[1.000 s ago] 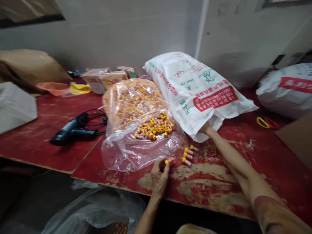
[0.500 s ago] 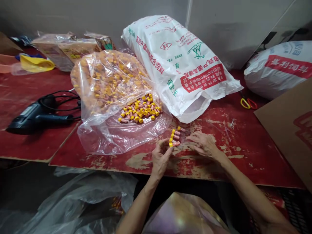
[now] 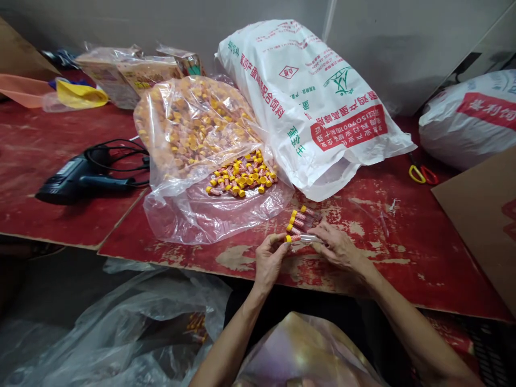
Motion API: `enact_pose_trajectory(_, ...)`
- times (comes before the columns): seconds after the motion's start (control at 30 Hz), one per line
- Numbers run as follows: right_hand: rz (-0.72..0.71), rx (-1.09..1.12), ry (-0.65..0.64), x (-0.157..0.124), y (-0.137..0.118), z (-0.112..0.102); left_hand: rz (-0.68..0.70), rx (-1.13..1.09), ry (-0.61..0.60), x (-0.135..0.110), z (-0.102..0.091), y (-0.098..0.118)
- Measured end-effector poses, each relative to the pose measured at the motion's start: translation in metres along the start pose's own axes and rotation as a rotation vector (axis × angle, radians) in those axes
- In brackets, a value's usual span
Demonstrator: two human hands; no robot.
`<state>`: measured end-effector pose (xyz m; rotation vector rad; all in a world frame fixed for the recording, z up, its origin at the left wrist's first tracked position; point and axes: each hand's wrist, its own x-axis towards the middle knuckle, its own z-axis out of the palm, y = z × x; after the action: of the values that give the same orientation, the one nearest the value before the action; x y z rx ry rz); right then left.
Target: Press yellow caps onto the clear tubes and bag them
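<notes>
Held crosswise between left hand point(image 3: 268, 263) and right hand point(image 3: 345, 247): a yellow-capped tube point(image 3: 295, 238) with a pink-patterned body, cap toward nine o'clock, clear end toward three, near the front of the worn red tabletop point(image 3: 403, 274). Clamped at the cap by the left fingers; met at the clear end by the right fingers, curled close, with pinch or mere touch there hard to make out. Best, judging from the pose, to steady the cap lightly, keep both ends in line, and avoid squeezing or bending a probably thin clear wall. Keep knuckles off the row of similar tubes point(image 3: 299, 216) just beside, toward twelve. Farther out, between ten and eleven: a clear plastic bag point(image 3: 181, 221) with a loose pile of tubes point(image 3: 242, 174). Toward twelve, a white printed sack point(image 3: 306, 97); between nine and ten, a heat gun point(image 3: 74, 180); toward two, scissors point(image 3: 423, 175).
</notes>
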<state>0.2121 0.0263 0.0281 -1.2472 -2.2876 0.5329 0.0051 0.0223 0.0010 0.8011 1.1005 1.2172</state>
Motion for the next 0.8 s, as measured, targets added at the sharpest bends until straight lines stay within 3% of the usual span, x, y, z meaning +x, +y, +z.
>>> enact_pose_trajectory(0.17, 0.001, 0.037, -0.053, 0.001, -0.001, 0.002, 0.028, -0.036, 0.008, 0.002, -0.005, -0.006)
enact_pose_trajectory(0.33, 0.001, 0.094, -0.040, 0.003, -0.006, 0.013, -0.004, -0.007, -0.064, -0.003, 0.000, -0.009)
enact_pose_trajectory(0.5, 0.006, 0.087, 0.006, 0.004, -0.016, 0.030, 0.145, 0.187, -0.064, -0.017, 0.009, -0.017)
enact_pose_trajectory(0.63, 0.073, 0.051, 0.069, -0.003, -0.024, 0.037, 0.187, 0.272, -0.095, -0.023, 0.014, -0.023)
enact_pose_trajectory(0.7, 0.156, 0.020, 0.072, -0.009, -0.026, 0.034, 0.205, 0.332, -0.174, -0.021, 0.016, -0.023)
enact_pose_trajectory(0.8, 0.301, -0.144, -0.108, -0.013, -0.021, 0.018, 0.252, 0.522, -0.364, -0.016, 0.018, -0.019)
